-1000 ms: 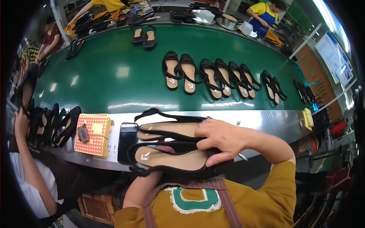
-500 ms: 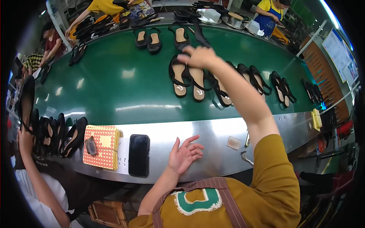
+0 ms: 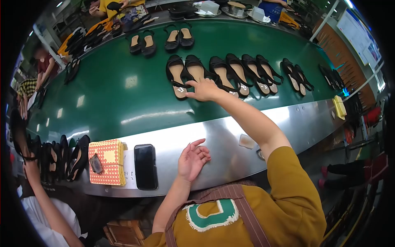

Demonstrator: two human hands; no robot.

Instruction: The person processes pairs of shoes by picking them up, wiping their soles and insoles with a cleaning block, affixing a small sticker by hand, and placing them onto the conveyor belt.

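My right hand (image 3: 204,90) reaches over the heel end of a black slingback shoe (image 3: 194,68) with a tan insole. Its thumb and fingers are spread, covering part of the heel and strap; no firm grip shows. The matching black slingback (image 3: 176,74) lies just left, its heel near my thumb. My left hand (image 3: 193,160) rests palm up over the metal table edge, fingers loosely curled and apart, holding nothing. Nearest it on the left is a black phone (image 3: 145,166).
More black slingbacks (image 3: 236,70) stand in a row to the right on the green surface (image 3: 103,105). Two pairs are farther back. Red-and-yellow sticker sheets (image 3: 108,158) lie left of the phone. At left, a co-worker's hand (image 3: 32,171) holds a black shoe.
My right hand has moved from the toes to the heel end of the near pair. The far shoe that was tilted now stands beside its mate. My view has shifted slightly.
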